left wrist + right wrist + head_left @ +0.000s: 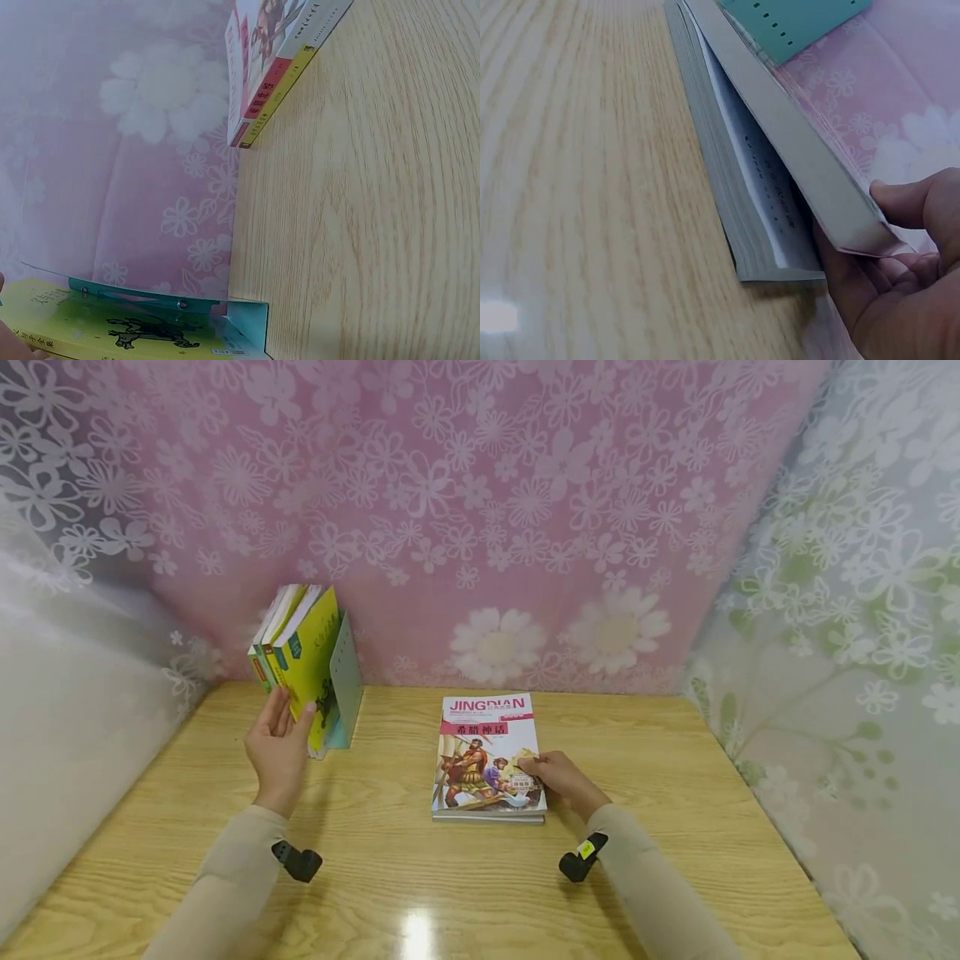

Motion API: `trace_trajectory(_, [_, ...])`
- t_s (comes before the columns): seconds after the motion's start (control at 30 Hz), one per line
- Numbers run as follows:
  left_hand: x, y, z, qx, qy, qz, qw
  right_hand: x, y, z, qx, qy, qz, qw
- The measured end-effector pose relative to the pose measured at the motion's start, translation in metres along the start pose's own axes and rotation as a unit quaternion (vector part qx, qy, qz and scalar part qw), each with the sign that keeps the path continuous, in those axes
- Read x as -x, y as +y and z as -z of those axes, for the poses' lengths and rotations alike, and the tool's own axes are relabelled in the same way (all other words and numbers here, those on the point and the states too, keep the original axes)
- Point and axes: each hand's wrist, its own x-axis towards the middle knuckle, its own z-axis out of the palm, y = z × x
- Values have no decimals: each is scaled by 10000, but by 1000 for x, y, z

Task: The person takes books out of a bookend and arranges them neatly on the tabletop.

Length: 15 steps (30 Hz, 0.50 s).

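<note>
My left hand [279,752] grips the yellow books [311,647] standing at the table's left back, thumb on the outer yellow cover and fingers at the spine side. A pale green bookend [347,685] stands against their right side. Near the middle of the table lies a white-covered book [480,717] with a red title band and warrior pictures, on top of a second book [712,142]. My right hand [566,781] pinches the upper book at its right edge, thumb on the cover and fingers beneath. That edge is raised, leaving a wedge-shaped gap above the lower book.
The wood-grain table [405,877] spreads in front of and around the books. A pink flowered curtain [480,527] hangs behind it, with pale fabric on the left and a white-green flowered curtain [847,652] on the right. Both wrists wear small black cameras.
</note>
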Motion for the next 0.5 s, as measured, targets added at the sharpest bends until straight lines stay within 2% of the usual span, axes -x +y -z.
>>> trace_trajectory(0.17, [-2, -2, 1, -29, 27, 0, 10000, 1, -3, 1, -57, -71, -12, 10000])
trace_trajectory(0.33, [-3, -3, 0, -68, 82, 24, 9999, 3, -4, 2, 269, 56, 45, 9996])
trace_trajectory(0.5, [-3, -2, -1, -18, 81, 50, 10000, 7, -8, 1, 707, 351, 106, 9968])
